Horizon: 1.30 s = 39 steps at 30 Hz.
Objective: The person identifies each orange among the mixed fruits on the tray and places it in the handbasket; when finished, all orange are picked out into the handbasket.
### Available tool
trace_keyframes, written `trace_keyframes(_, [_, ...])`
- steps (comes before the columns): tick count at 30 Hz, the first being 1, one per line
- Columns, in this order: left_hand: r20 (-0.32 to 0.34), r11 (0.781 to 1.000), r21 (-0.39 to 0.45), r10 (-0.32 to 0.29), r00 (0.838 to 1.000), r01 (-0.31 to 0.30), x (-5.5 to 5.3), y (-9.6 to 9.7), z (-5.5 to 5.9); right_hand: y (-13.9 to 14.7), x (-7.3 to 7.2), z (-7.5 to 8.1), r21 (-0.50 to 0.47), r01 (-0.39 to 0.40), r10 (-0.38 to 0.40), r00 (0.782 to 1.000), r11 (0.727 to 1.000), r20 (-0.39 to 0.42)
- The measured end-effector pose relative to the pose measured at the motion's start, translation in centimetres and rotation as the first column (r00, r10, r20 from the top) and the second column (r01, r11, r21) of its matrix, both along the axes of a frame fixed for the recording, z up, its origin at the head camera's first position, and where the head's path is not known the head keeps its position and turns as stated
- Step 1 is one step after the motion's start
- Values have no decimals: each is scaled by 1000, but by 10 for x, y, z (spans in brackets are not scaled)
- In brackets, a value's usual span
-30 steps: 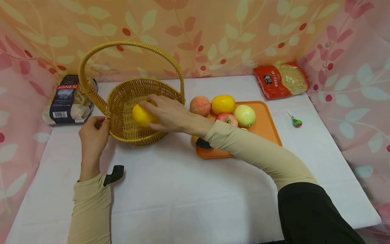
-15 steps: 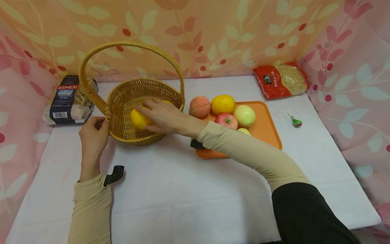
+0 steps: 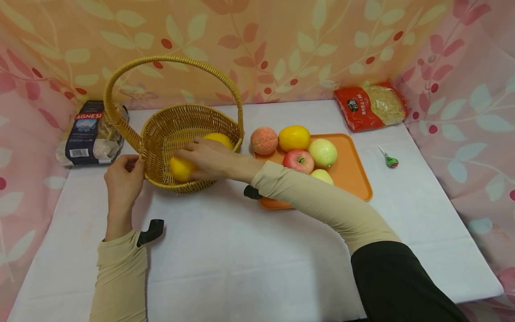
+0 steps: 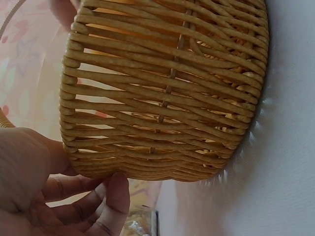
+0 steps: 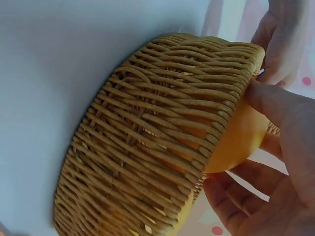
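Note:
My right hand reaches into the wicker basket and grips a smooth yellow oval fruit near the front left of its inside. In the right wrist view, thumb and fingers curl round this yellow fruit just behind the basket's rim. A second yellow fruit lies in the basket to the right, partly covered by the hand. With thumb and fingers my left hand pinches the basket's left edge. The left wrist view shows those fingertips on the woven side.
Right of the basket, an orange tray bears a red apple, a yellow fruit, pale green fruits and a rough orange-pink ball. A pasta pack, red noodle bag and lollipop lie around.
My right hand has moved slightly left and toward the front inside the basket with the yellow fruit. The second yellow fruit has come into sight behind it. My left hand has stayed put.

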<state>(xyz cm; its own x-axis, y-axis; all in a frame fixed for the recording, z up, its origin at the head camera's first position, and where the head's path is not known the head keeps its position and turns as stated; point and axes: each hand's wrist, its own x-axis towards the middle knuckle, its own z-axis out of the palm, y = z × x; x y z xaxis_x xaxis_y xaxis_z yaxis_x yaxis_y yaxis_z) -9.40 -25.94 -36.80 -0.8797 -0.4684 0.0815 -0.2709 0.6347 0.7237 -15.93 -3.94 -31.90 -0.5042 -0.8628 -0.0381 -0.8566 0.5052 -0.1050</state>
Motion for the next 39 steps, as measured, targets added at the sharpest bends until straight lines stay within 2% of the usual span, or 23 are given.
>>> trace_keyframes(5, [5,1000,8,5,1000,-5,1,0,-1,-4,-4,-4,45,-1,-4,995,999,98])
trace_keyframes(11, [0,1000,6,6,1000,-6,-1,1,-1,-5,-8,-4,61,14,-23,987,998,160])
trace_keyframes(21, [-2,1000,-5,1,1000,-1,-1,1,0,-3,-8,0,80,40,-54,984,996,170])
trace_keyframes(39, [-14,1000,-1,4,1000,-4,-1,0,0,-4,-7,2,92,19,-33,988,996,152])
